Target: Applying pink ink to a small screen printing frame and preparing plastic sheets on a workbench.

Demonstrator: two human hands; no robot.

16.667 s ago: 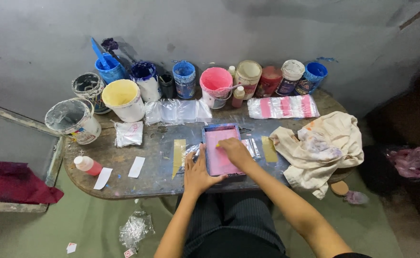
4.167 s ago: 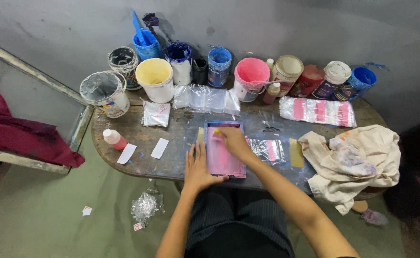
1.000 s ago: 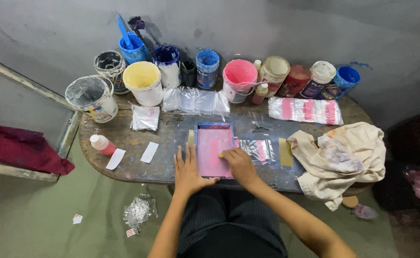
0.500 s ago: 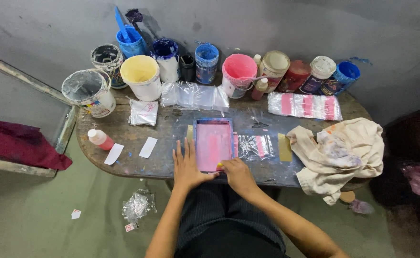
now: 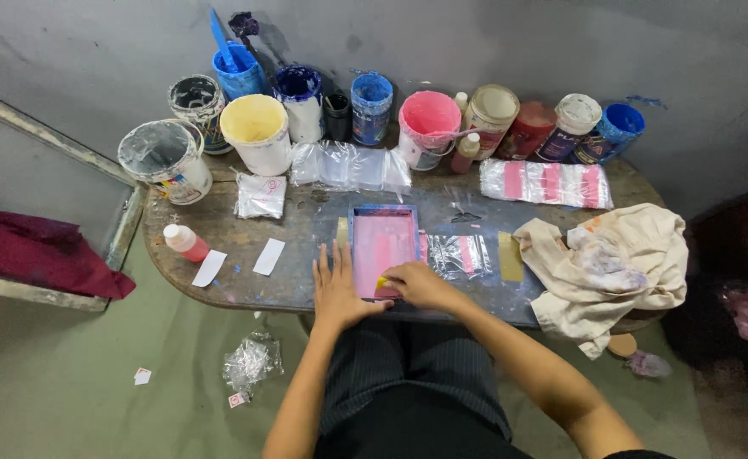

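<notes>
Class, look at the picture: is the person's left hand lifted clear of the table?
No, the left hand lies flat on the table, fingers spread, beside the pink printing frame that the right hand touches.

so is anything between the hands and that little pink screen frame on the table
Nothing visible. The left hand lies flat on the table against the left edge of the pink screen frame. The right hand is on the frame's near end, gripping something small and yellow; what it is cannot be told.
</notes>
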